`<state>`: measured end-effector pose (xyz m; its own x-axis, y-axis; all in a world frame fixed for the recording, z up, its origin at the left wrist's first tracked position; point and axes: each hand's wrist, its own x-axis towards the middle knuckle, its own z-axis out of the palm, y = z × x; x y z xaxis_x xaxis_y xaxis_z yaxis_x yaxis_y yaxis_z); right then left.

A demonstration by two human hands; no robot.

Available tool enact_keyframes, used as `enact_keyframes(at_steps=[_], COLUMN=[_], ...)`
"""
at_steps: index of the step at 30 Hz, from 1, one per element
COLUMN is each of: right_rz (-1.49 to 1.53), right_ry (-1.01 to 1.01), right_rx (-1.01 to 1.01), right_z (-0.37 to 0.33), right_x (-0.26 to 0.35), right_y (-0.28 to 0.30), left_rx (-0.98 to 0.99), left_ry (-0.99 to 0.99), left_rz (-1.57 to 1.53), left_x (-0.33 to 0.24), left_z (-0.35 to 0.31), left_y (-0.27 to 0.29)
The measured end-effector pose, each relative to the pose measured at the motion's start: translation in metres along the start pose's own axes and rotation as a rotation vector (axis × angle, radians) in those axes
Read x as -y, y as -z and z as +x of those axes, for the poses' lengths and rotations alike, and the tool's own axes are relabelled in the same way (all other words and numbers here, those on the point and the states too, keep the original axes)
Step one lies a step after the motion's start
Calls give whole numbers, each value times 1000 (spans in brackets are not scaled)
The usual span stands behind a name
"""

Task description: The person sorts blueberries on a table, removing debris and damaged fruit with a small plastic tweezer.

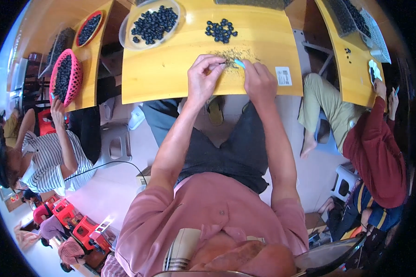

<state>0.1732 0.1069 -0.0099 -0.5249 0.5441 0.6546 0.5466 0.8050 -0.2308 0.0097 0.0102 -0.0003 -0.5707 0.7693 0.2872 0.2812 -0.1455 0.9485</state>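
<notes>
My left hand is closed over the yellow table, thumb and fingertips pinching a small dark piece that is mostly hidden. Close beside it, my right hand is wrapped round a small light-blue tool; its working end is too small to make out. Brown crumbs and shavings lie scattered under and beyond both hands. Farther back sits a loose pile of shiny black round pieces, like large beans or nuts. At the far left of the table, a clear round bowl holds many more of them.
A white printed label lies right of my right hand. At the left table, a person in stripes works by a pink basket and a red-rimmed tray. A person in dark red sits at the right table, near a white slotted basket.
</notes>
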Motion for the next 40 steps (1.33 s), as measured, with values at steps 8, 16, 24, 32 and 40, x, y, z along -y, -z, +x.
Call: enact_keyframes(at_steps=[8,16,24,32,40], right_rz=[19,64,34,66,31], right_ry=[-30,-54,-18,-50,-47], right_rx=[29,17,-12,8,8], right_z=[1,2,2,2,0], right_x=[0,2,1,2,1], right_y=[3,3,3,5,4], left_rx=[-300,135,209,237,256], left_ry=[-306,-520,-289,-274,180], left_rz=[555,732,807,799,529], left_x=[-21,6,24,19,9], left_z=[101,116,100,99,92], left_y=[108,66,35,40,36])
